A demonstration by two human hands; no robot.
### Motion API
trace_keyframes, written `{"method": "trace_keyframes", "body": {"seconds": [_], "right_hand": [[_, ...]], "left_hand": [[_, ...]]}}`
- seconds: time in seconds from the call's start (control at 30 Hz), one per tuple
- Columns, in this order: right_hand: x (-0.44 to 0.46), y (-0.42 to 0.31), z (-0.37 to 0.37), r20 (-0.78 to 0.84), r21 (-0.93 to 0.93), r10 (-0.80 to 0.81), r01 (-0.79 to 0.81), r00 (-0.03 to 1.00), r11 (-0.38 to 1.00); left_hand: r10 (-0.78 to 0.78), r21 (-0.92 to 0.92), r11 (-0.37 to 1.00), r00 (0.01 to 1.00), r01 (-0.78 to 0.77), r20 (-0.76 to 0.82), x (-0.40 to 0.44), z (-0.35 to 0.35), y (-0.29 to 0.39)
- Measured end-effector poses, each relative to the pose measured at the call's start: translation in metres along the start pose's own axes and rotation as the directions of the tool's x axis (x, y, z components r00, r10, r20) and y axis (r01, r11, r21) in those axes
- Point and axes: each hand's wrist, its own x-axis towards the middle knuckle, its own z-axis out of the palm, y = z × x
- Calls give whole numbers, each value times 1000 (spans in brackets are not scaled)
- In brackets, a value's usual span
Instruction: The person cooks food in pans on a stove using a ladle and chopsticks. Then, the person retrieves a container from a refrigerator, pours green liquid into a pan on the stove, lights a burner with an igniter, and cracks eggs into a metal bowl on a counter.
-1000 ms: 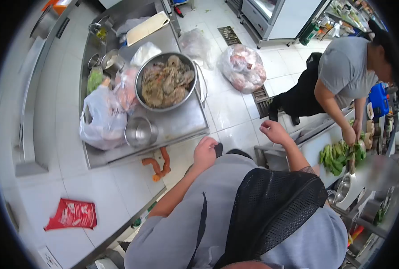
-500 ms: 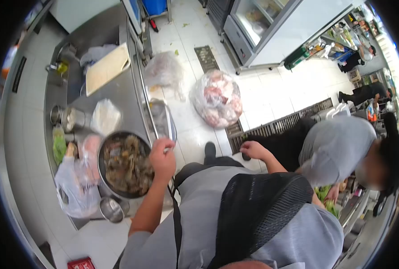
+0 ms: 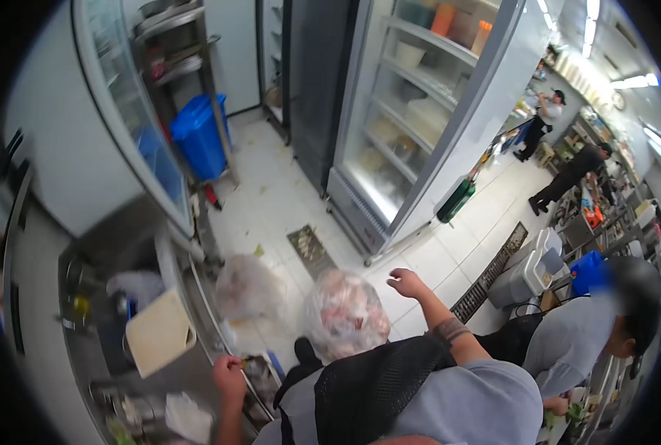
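Zero stuff in the right hand (image 3: 408, 283), just loosely curled near the meat bag (image 3: 345, 311) on the floor (image 3: 271, 211), probably there 'cause it's too bulky for the counter (image 3: 170, 256), while the left hand (image 3: 230, 380) curls near the board (image 3: 158, 334), can't tell if gripping.

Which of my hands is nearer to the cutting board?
Left. Your left hand is close, just right of the cutting board in view; your right hand is farther right.
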Motion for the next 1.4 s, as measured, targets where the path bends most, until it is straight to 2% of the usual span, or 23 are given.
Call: {"method": "trace_keyframes", "body": {"seconds": [0.07,0.1,0.13,0.23,0.33,0.4,0.47,0.5,0.53,0.63,0.7,0.73,0.8,0.87,0.93,1.0,1.07,1.13,1.17,1.27,1.3,1.37,1.4], "right_hand": [[17,5,-56,-52,165,318,-306,947,938],[22,8,-85,-107,306,405,-357,908,882],[34,6,-119,-154,449,487,-378,860,810],[72,13,-219,-354,530,581,-355,733,770],[136,29,-285,-658,450,488,-219,574,865],[202,-6,-306,-914,213,260,-177,311,961],[287,10,-305,-995,51,77,-350,59,935],[312,-17,-305,-963,252,237,-126,-126,959],[336,2,-300,-904,331,277,-123,-324,936],[350,-21,-299,-882,346,223,-251,-415,904],[344,-8,-296,-885,276,63,-410,-461,869],[336,-8,-290,-870,314,49,-474,-491,823],[332,1,-289,-911,274,136,-325,-389,905],[325,-6,-288,-908,319,192,-317,-373,893],[330,-41,-287,-889,426,204,-575,-410,699],[335,-85,-268,-866,472,221,-592,-448,653],[349,-125,-237,-951,303,124,-788,-282,535],[383,-170,-213,-946,324,190,-773,-262,546],[403,-192,-204,-910,410,310,-709,-276,574],[479,-245,-179,-854,493,492,-562,-168,664],[505,-262,-172,-834,495,547,-537,-72,683],[554,-302,-164,-709,547,690,-504,144,668],[576,-322,-162,-595,587,760,-503,262,634]], "left_hand": [[76,13,997,978,-80,193,99,31,19],[195,50,976,950,-213,245,142,48,47],[315,81,933,903,-351,291,192,67,81],[450,-52,874,763,-484,465,306,142,167],[555,-333,832,646,-445,524,388,240,255],[617,-459,787,550,-413,563,433,299,313],[728,-546,686,462,-481,507,482,356,358],[735,-535,678,444,-504,513,506,377,375],[743,-558,669,443,-491,501,538,400,401],[701,-600,706,489,-376,518,626,457,449],[712,-563,702,458,-436,532,679,459,520],[793,-719,588,440,-370,422,724,486,579],[910,-631,385,391,-674,138,764,530,633],[862,-688,461,468,-560,196,780,556,675],[835,-708,525,445,-472,322,770,538,698],[786,-690,533,588,-490,190,771,541,699],[830,-688,521,486,-504,273,787,541,693],[855,-870,460,352,-178,381,807,546,693],[878,-903,405,338,-145,339,813,560,693],[919,-881,386,193,-274,342,832,512,682],[926,-892,371,176,-258,334,850,508,675],[884,-891,453,-140,21,446,885,509,663],[879,-890,455,-171,31,444,888,506,670]]}}
